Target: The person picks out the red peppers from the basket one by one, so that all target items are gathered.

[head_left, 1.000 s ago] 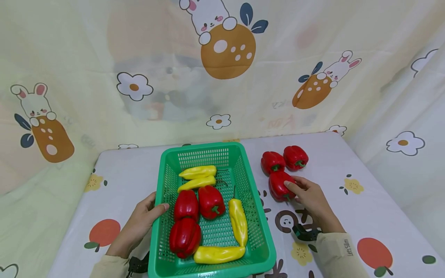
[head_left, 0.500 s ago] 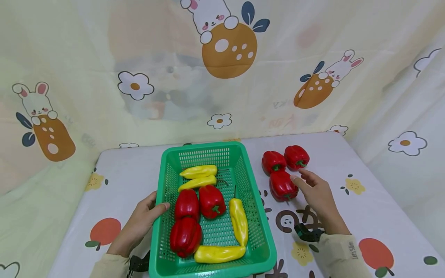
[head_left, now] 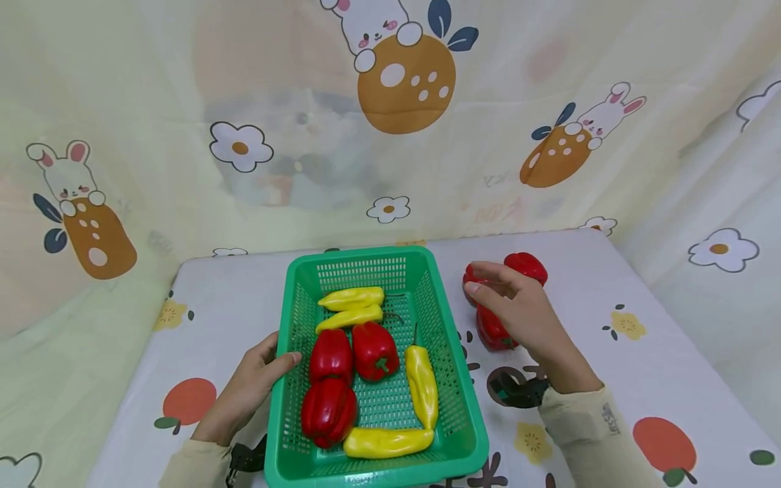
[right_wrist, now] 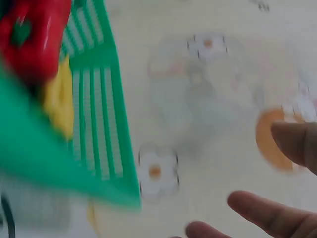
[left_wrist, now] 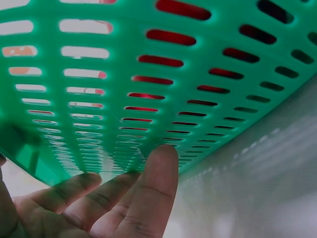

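Right grip [head_left: 521, 308] with fingers parted, holding nothing, over three red peppers [head_left: 491, 332] on the right of the green basket [head_left: 360, 254], left grip [head_left: 251, 381] pinching the basket's left side, three more red peppers [head_left: 330, 359] and four yellow peppers [head_left: 421, 386] inside the basket, patterned worktop [head_left: 665, 369] beneath it.

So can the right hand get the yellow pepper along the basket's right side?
Probably yes: the right hand looks empty, and nothing covers the yellow pepper. The green basket is open on top, so the hand would just need to clear its rim.
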The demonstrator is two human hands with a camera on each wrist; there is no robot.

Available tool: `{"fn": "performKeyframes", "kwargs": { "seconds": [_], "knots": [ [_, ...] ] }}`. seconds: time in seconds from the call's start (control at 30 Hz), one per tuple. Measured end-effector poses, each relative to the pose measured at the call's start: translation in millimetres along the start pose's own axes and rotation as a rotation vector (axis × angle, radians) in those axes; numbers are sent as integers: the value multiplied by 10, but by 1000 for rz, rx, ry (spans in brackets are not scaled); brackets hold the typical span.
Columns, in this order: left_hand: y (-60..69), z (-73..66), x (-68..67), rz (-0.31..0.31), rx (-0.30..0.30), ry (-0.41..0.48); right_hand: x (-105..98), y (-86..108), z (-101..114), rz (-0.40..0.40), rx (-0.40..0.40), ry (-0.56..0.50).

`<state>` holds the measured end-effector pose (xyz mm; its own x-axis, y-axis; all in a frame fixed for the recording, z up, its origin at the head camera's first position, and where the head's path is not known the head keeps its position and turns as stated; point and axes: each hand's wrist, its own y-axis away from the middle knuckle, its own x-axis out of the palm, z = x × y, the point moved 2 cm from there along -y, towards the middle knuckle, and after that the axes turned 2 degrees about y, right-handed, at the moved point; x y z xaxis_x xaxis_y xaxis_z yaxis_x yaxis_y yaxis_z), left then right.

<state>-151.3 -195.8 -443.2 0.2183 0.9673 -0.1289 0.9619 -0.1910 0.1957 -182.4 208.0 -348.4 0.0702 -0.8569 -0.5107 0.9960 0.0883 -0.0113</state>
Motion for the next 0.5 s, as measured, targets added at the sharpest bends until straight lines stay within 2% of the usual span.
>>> {"fn": "performKeyframes", "kwargs": {
  "seconds": [0.1, 0.17, 0.23, 0.37, 0.5],
  "knots": [
    [1, -4, 5, -1, 2, -5, 200, -72, 156, 115, -49, -2],
    [-2, -10, 9, 0, 5, -7, 351, -131, 223, 192, -48, 1],
    [-3, -14, 14, 2, 7, -9, 505, -190, 256, 262, -19, 23],
    [-6, -17, 17, 3, 7, -11, 814, -325, 250, 427, 82, -29],
    [-4, -12, 14, -2, 2, -11, 1053, -460, 202, 518, 169, -74]
  ]
}}
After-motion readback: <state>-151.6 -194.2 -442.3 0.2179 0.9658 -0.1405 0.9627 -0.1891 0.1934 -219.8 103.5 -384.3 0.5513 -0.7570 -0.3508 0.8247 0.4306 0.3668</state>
